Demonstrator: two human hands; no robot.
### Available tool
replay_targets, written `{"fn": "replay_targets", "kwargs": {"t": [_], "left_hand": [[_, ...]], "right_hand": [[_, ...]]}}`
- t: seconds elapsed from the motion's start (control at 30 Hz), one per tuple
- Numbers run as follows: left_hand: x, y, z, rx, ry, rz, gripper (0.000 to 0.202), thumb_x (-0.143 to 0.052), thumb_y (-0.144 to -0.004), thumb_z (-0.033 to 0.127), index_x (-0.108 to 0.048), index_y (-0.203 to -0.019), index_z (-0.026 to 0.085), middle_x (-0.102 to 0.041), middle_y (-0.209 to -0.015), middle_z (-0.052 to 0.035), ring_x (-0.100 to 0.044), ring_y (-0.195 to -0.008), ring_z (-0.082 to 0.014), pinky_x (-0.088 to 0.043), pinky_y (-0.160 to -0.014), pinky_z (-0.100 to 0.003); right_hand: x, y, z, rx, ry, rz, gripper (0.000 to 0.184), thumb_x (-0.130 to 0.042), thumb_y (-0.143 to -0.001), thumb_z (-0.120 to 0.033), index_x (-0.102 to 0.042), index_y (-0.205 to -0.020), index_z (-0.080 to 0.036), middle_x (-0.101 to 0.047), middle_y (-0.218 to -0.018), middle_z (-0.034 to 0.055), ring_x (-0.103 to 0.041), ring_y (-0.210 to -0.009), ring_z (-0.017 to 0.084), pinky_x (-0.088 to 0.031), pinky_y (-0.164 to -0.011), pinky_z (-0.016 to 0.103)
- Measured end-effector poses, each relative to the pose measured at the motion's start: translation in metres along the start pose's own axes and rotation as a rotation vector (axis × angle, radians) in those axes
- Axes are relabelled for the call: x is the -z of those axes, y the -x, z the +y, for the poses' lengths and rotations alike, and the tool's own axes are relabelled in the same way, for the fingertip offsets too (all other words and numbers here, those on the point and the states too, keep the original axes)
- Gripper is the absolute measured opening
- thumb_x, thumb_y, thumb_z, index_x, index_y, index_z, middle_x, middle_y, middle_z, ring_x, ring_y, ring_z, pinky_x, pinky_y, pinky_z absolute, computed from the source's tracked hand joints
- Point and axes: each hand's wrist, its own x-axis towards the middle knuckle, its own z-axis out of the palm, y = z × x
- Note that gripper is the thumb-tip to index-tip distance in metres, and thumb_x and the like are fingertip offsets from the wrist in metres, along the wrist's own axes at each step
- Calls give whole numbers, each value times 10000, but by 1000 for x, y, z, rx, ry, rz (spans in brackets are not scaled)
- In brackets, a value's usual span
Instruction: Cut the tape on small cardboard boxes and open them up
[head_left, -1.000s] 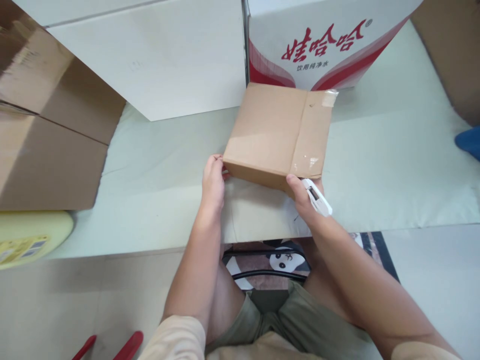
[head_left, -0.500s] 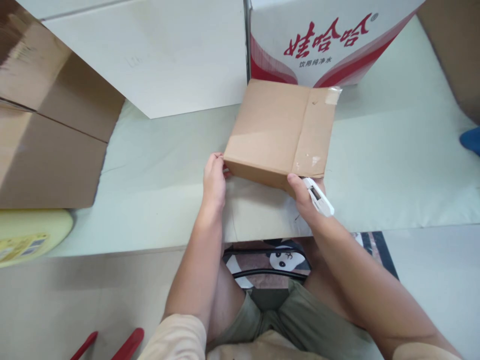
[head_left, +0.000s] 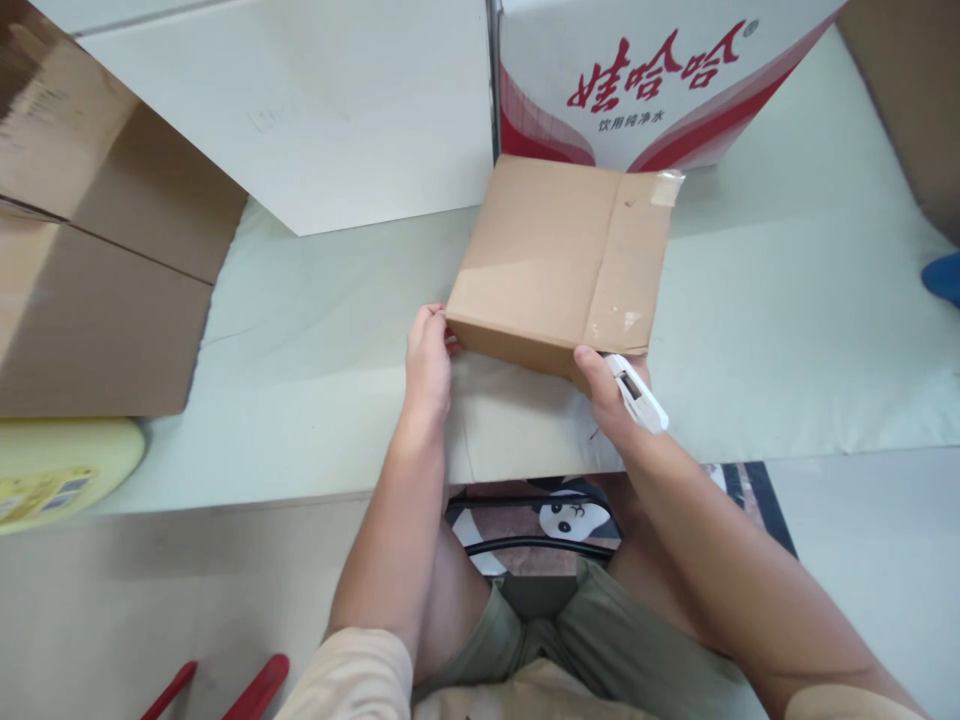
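A brown cardboard box (head_left: pixel 547 255) lies on the pale-green covered table, its near side tilted toward me. Strips of clear tape show at its right-hand corners. My left hand (head_left: pixel 430 350) is closed on the box's near left corner, fingers curled behind the edge. At the near right corner, my right hand (head_left: pixel 606 390) grips the box with the thumb on its top edge. The same hand also holds a white box cutter (head_left: pixel 636 395) with a dark slot, its handle end sticking out beside the thumb; the blade end is hidden.
Behind the box stand a large white carton (head_left: pixel 300 110) and a white-and-red water carton (head_left: pixel 645 90). Brown cartons (head_left: pixel 112 300) are stacked at left, above a yellow container (head_left: pixel 67 470). A blue object (head_left: pixel 943 278) shows at the right edge. The table's front edge (head_left: pixel 300 503) runs before my knees.
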Motion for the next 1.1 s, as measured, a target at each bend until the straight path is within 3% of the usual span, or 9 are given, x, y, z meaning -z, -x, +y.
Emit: {"fn": "replay_targets", "kwargs": {"t": [0.4,0.77,1.1], "left_hand": [[0,3,1,-3,2,-1,231,-681,-878,418,-582,-784,231,-623,-865,-33,-618,-825,-173,-486,-656,-235],[0,2,1,3,5,7,240,-685,-872,431,-578,-794,231,-610,-866,-28,-620,-832,-172,-490,-670,-237],[-1,4,3,7,-7,-3,301,-690,-871,491,-541,-796,240,-608,-884,-25,-609,-823,-181,-471,-695,-271]], "right_hand": [[1,-1,-6,-3,18,-13,336,-622,-890,-591,-734,-962,-283,-798,-931,66,-732,-1185,320,-557,-1078,491],[1,1,-3,2,21,-20,375,-605,-913,-613,-728,-1049,-286,-804,-1038,74,-685,-1284,308,-540,-1108,472],[1,2,2,2,8,-33,359,-596,-927,-619,-729,-1006,-295,-808,-972,55,-709,-1245,298,-537,-1123,462]]}}
